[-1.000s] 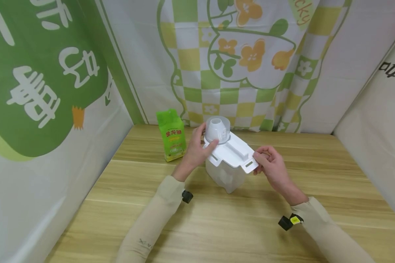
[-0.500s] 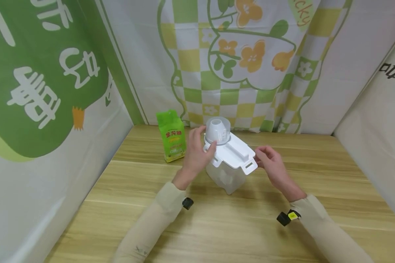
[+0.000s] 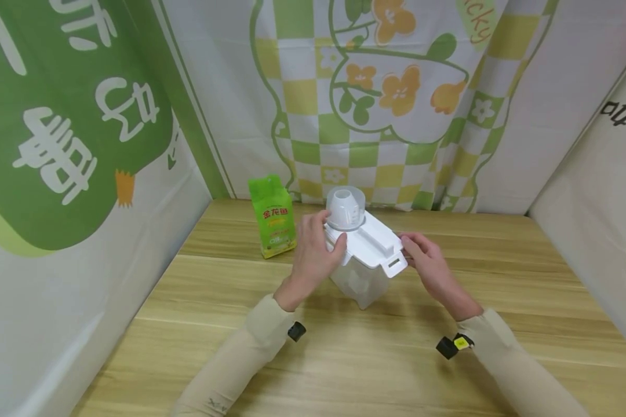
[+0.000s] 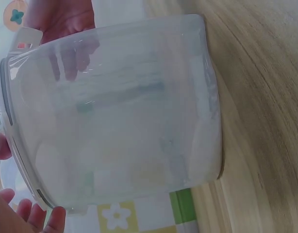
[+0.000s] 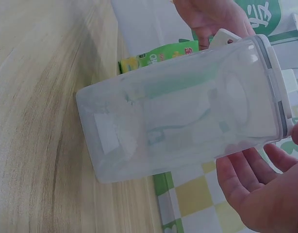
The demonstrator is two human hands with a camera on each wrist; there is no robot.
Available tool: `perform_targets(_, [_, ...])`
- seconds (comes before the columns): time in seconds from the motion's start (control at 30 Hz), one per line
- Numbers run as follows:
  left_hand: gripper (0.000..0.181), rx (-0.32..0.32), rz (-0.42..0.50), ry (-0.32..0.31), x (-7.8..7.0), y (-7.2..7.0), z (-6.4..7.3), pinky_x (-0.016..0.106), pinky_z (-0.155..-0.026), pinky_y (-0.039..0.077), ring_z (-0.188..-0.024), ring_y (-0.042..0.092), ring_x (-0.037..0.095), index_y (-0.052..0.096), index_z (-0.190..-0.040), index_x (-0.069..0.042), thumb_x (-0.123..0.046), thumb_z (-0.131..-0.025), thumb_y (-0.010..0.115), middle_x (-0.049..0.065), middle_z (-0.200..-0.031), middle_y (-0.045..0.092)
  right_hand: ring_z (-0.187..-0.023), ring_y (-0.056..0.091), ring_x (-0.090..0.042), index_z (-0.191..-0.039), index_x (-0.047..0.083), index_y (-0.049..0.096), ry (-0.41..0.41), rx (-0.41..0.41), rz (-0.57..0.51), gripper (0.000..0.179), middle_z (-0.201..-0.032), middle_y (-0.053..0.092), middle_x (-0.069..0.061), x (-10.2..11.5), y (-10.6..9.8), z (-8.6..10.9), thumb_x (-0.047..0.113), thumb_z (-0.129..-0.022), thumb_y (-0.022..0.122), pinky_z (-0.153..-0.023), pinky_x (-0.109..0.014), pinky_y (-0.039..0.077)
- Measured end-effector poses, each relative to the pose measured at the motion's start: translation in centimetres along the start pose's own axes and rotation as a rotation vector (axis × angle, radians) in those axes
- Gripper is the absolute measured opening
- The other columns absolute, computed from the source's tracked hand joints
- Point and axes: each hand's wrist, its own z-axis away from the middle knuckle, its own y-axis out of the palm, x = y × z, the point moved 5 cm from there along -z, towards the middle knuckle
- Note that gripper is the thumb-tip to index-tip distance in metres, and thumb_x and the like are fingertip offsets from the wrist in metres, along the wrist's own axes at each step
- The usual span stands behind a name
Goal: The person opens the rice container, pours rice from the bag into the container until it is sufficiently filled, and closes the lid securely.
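Observation:
A translucent storage container (image 3: 362,285) stands on the table under a white lid (image 3: 365,246). On the lid's far left sits a clear measuring cup (image 3: 346,208) over a white spout. My left hand (image 3: 313,249) grips the lid's left edge, thumb in front and fingers behind. At the right corner my right hand (image 3: 432,263) holds the lid's edge; in the right wrist view its thumb is at the lid and its fingers (image 5: 236,170) lie along the wall. One slotted latch flap (image 3: 394,264) sticks out at the front right. The left front flap is mostly hidden by my left thumb.
A green packaged bag (image 3: 273,217) stands upright just left of my left hand. The wooden table (image 3: 355,359) reaches to a patterned curtain (image 3: 355,156) at the back. Fabric walls flank both sides.
My left hand has shifted slightly toward me along the lid's left edge, its thumb now over the front left flap. My right fingers have shifted slightly at the right corner.

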Motion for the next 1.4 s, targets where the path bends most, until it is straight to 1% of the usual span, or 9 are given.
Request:
perform_targets(0.13, [0.047, 0.000, 0.013, -0.002, 0.0, 0.1, 0.0, 0.040, -0.084, 0.043, -0.099, 0.046, 0.029, 0.050, -0.122, 0.000, -0.022, -0.084, 0.067, 0.016, -0.109, 0.051, -0.094, 0.063, -0.007, -0.133, -0.007, 0.047, -0.017, 0.004, 0.002, 0.051, -0.109, 0.059, 0.000, 0.1, 0.0, 0.2, 0.035, -0.105, 0.044, -0.082, -0.019, 0.055])
perform_targets(0.3, [0.030, 0.010, 0.038, -0.001, 0.0, 0.1, 0.0, 0.039, -0.086, 0.042, -0.099, 0.046, 0.027, 0.053, -0.107, -0.004, -0.019, -0.085, 0.066, 0.013, -0.105, 0.050, -0.092, 0.064, -0.007, -0.131, -0.005, 0.048, -0.030, 0.007, 0.010, 0.049, -0.108, 0.059, 0.000, 0.3, 0.2, 0.5, 0.035, -0.105, 0.044, -0.083, -0.023, 0.057])
perform_targets(0.4, [0.026, 0.019, 0.064, 0.004, -0.1, 0.2, 0.0, 0.038, -0.086, 0.043, -0.100, 0.047, 0.026, 0.053, -0.105, -0.004, -0.018, -0.086, 0.065, 0.013, -0.106, 0.051, -0.090, 0.064, -0.007, -0.129, -0.006, 0.048, -0.039, 0.004, 0.002, 0.047, -0.106, 0.060, 0.000, 0.4, 0.4, 0.7, 0.034, -0.105, 0.044, -0.082, -0.025, 0.057])
perform_targets(0.57, [0.025, 0.045, 0.112, -0.012, -0.4, 0.2, 0.0, 0.040, -0.088, 0.047, -0.106, 0.052, 0.027, 0.054, -0.104, -0.005, -0.026, -0.092, 0.059, 0.014, -0.113, 0.054, -0.087, 0.065, -0.008, -0.125, -0.007, 0.048, -0.057, 0.005, -0.039, 0.042, -0.101, 0.061, 0.003, 0.4, 0.8, 1.2, 0.029, -0.105, 0.045, -0.078, -0.025, 0.059])
perform_targets(0.73, [0.038, 0.108, 0.119, -0.062, -0.9, 0.0, 0.0, 0.044, -0.090, 0.049, -0.113, 0.053, 0.028, 0.055, -0.107, -0.008, -0.044, -0.095, 0.052, 0.014, -0.123, 0.053, -0.087, 0.065, -0.009, -0.122, -0.009, 0.048, -0.073, 0.016, -0.074, 0.037, -0.099, 0.061, 0.003, 0.3, 1.2, 1.4, 0.025, -0.105, 0.046, -0.076, -0.027, 0.059])
perform_targets(0.93, [0.051, 0.249, -0.001, -0.091, -2.2, -0.1, 0.2, 0.041, -0.078, 0.053, -0.103, 0.059, 0.029, 0.054, -0.116, -0.012, -0.058, -0.094, 0.049, 0.014, -0.128, 0.049, -0.086, 0.066, -0.010, -0.120, -0.009, 0.049, -0.082, 0.035, -0.113, 0.034, -0.098, 0.062, 0.003, 0.1, 1.6, 1.5, 0.022, -0.104, 0.048, -0.075, -0.029, 0.060])
perform_targets(1.1, [0.062, 0.352, -0.087, -0.095, -3.4, -0.3, 0.6, 0.043, -0.083, 0.052, -0.106, 0.057, 0.030, 0.054, -0.122, -0.012, -0.067, -0.092, 0.048, 0.016, -0.133, 0.047, -0.086, 0.067, -0.012, -0.117, -0.003, 0.052, -0.097, 0.078, -0.120, 0.029, -0.100, 0.063, 0.002, 0.1, 1.9, 1.7, 0.024, -0.103, 0.050, -0.075, -0.031, 0.061])
perform_targets(1.23, [0.069, 0.381, -0.145, -0.100, -3.8, -0.2, 0.7, 0.041, -0.084, 0.051, -0.107, 0.054, 0.027, 0.053, -0.123, -0.012, -0.072, -0.089, 0.047, 0.014, -0.133, 0.047, -0.087, 0.068, -0.013, -0.117, -0.002, 0.052, -0.118, 0.122, -0.120, 0.028, -0.100, 0.064, 0.001, 0.2, 2.4, 1.8, 0.023, -0.103, 0.051, -0.075, -0.034, 0.061])
perform_targets(1.4, [0.072, 0.371, -0.191, -0.075, -4.1, -0.2, 0.8, 0.035, -0.077, 0.051, -0.104, 0.052, 0.024, 0.051, -0.121, -0.009, -0.072, -0.085, 0.054, 0.013, -0.127, 0.047, -0.088, 0.068, -0.014, -0.117, -0.001, 0.052, -0.126, 0.155, -0.134, 0.026, -0.098, 0.064, -0.001, 0.3, 2.7, 2.2, 0.021, -0.103, 0.052, -0.077, -0.036, 0.061])
